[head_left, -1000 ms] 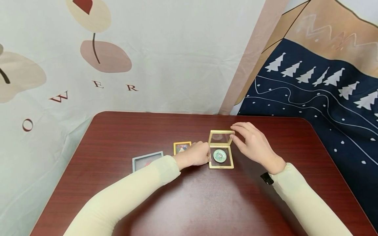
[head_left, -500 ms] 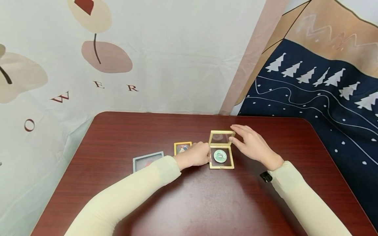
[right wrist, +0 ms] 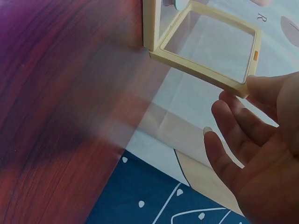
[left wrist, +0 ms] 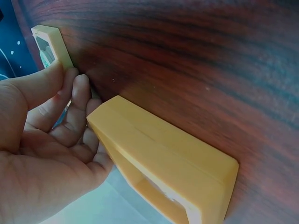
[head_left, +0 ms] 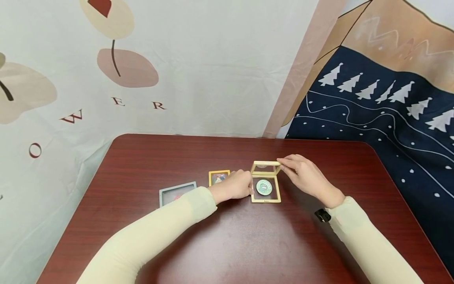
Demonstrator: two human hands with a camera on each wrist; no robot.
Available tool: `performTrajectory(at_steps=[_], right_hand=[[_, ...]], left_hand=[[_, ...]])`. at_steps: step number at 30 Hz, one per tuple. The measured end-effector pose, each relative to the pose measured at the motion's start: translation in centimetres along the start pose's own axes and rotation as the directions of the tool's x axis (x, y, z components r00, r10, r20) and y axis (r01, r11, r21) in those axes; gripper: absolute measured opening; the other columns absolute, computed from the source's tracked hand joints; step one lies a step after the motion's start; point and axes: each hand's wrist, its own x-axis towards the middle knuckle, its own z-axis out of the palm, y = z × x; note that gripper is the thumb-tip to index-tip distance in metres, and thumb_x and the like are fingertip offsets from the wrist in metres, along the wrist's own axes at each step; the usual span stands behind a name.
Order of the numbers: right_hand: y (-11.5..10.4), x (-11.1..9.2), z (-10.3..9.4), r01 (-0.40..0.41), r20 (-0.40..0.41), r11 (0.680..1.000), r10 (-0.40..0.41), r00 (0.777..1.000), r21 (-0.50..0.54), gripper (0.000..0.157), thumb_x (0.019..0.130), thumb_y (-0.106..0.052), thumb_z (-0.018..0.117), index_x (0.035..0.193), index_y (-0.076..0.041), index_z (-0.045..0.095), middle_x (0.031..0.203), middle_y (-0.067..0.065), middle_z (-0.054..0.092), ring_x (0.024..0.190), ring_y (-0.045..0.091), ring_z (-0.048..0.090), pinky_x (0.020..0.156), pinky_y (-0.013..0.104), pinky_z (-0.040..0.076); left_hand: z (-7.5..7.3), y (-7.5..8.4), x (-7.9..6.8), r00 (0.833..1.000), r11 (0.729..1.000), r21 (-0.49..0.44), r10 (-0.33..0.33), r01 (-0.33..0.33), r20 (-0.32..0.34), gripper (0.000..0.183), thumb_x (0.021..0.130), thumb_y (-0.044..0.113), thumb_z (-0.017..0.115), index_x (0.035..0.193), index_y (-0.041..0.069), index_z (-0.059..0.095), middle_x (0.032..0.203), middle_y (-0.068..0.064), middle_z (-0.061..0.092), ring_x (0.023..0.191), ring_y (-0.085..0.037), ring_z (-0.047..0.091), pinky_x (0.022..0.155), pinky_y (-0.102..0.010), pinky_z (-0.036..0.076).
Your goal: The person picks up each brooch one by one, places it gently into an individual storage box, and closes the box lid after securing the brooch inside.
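A pale yellow hinged display case lies unfolded on the table, its base (head_left: 266,201) flat and its clear-windowed lid (head_left: 267,163) raised at the back. Inside the base sits a round mint-green badge (head_left: 264,187). My left hand (head_left: 237,184) pinches the base's left edge between thumb and forefinger; the left wrist view shows this edge of the case (left wrist: 63,49) at the fingertips. With thumb and forefinger, my right hand (head_left: 307,176) pinches the lid's right free corner. In the right wrist view that lid (right wrist: 201,78) slants out from the base, the other fingers spread below it.
Just left of the case lies a deeper yellow frame (head_left: 219,172) with a picture inside, partly behind my left hand. A grey-blue frame (head_left: 177,187) is partly covered by my left sleeve. The dark red table (head_left: 227,244) ends at a fabric-covered wall.
The lid has tipped forward and down toward the base. My right hand has come down with it, its fingers closing on the corner. The left hand stays in place.
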Motion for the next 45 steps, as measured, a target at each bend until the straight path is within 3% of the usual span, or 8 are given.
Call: performTrajectory(at_steps=[7, 16, 28, 35, 39, 42, 45], right_hand=[[-0.1, -0.7, -0.2, -0.003, 0.025, 1.0, 0.003, 1.0, -0.002, 0.028, 0.095, -0.004, 0.075, 0.123, -0.001, 0.075, 0.112, 0.011, 0.073, 0.102, 0.026, 0.067, 0.088, 0.048, 0.057], [-0.9, -1.7, -0.5, 0.063, 0.045, 0.996, -0.06, 0.997, -0.061, 0.024, 0.092, -0.004, 0.079, 0.116, -0.003, 0.078, 0.102, 0.007, 0.072, 0.095, 0.022, 0.066, 0.082, 0.043, 0.058], [-1.7, -2.8, -0.1, 0.013, 0.066, 0.999, -0.011, 0.998, -0.041, 0.023, 0.093, -0.005, 0.078, 0.116, -0.002, 0.076, 0.1, 0.006, 0.074, 0.087, 0.018, 0.066, 0.077, 0.041, 0.059], [-1.9, -3.6, 0.4, -0.012, 0.079, 1.0, 0.011, 0.997, 0.001, 0.025, 0.094, -0.005, 0.078, 0.118, -0.001, 0.076, 0.107, 0.01, 0.076, 0.094, 0.022, 0.072, 0.081, 0.043, 0.06], [-2.1, -4.1, 0.7, -0.03, 0.107, 0.999, 0.026, 0.994, 0.027, 0.026, 0.093, -0.005, 0.078, 0.119, -0.001, 0.076, 0.108, 0.01, 0.076, 0.096, 0.022, 0.072, 0.082, 0.042, 0.06], [-2.3, -4.3, 0.9, -0.039, 0.118, 0.998, 0.033, 0.992, 0.046, 0.026, 0.093, -0.004, 0.079, 0.118, 0.0, 0.076, 0.108, 0.009, 0.077, 0.096, 0.021, 0.072, 0.082, 0.042, 0.06], [-2.4, -4.6, 1.2, -0.039, 0.124, 0.997, 0.031, 0.992, 0.064, 0.023, 0.092, -0.001, 0.079, 0.115, 0.0, 0.077, 0.106, 0.008, 0.077, 0.093, 0.019, 0.071, 0.081, 0.041, 0.06]], left_hand=[[0.0, -0.1, -0.1, 1.0, 0.999, -0.04, 0.004, -0.004, 0.001, 0.032, 0.096, 0.017, 0.078, 0.065, 0.013, 0.072, 0.063, 0.007, 0.062, 0.062, -0.012, 0.053, 0.068, -0.032, 0.047], [0.1, 0.0, -0.2, 1.0, 0.998, -0.049, 0.027, -0.027, -0.013, 0.036, 0.095, 0.015, 0.079, 0.06, 0.009, 0.071, 0.055, 0.01, 0.054, 0.058, -0.01, 0.048, 0.067, -0.03, 0.045], [0.0, -0.3, -0.4, 0.998, 0.995, -0.075, 0.059, -0.062, -0.037, 0.03, 0.092, 0.014, 0.081, 0.064, 0.01, 0.074, 0.058, 0.009, 0.058, 0.058, -0.009, 0.05, 0.064, -0.028, 0.047], [0.0, -0.9, -0.5, 0.996, 0.992, -0.1, 0.08, -0.082, -0.024, 0.033, 0.092, 0.01, 0.08, 0.062, 0.008, 0.07, 0.052, 0.01, 0.048, 0.053, -0.007, 0.042, 0.054, -0.023, 0.038], [-0.1, -1.0, -0.8, 0.996, 0.99, -0.1, 0.094, -0.095, -0.01, 0.027, 0.092, 0.007, 0.08, 0.066, 0.005, 0.073, 0.054, 0.01, 0.051, 0.055, -0.007, 0.045, 0.056, -0.023, 0.04], [-0.3, -1.0, -1.1, 0.996, 0.989, -0.112, 0.094, -0.094, -0.005, 0.03, 0.094, 0.003, 0.076, 0.064, 0.006, 0.07, 0.054, 0.01, 0.05, 0.054, -0.007, 0.043, 0.055, -0.022, 0.04], [-0.6, -0.8, -1.5, 0.997, 0.991, -0.113, 0.073, -0.076, -0.035, 0.041, 0.094, -0.007, 0.065, 0.058, 0.011, 0.057, 0.052, 0.009, 0.038, 0.051, -0.007, 0.034, 0.051, -0.023, 0.032]])
